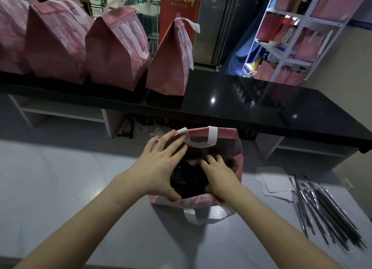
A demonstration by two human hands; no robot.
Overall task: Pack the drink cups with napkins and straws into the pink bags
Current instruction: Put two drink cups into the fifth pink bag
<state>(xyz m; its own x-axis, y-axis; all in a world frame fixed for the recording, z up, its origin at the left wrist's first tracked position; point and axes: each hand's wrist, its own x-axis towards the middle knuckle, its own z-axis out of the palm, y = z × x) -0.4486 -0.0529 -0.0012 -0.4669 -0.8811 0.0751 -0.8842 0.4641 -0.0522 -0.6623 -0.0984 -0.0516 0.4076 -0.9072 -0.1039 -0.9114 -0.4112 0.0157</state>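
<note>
Midway through packing, the open pink bag (pixel 193 203) on the worktop (pixel 70 178) is steadied by the flat, spread left hand (pixel 161 164). The right hand (pixel 219 174) is sunk among dark cups (pixel 181 175), its grasp not discernible. Napkins (pixel 273 184) and straws (pixel 322 214), right of it, are probably needed next.

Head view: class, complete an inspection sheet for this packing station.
Surface: pale table, glossy.
Job's things: open pink bag with dark contents; straws and napkins lying to its right; row of closed pink bags on the black counter.
Clutter: pens beneath the counter.
Hands: left hand spread over the bag's rim; right hand inside the bag, grip unclear.
Cables: nothing seen.
Surroundings: shelf rack with pink stock; red banner.
</note>
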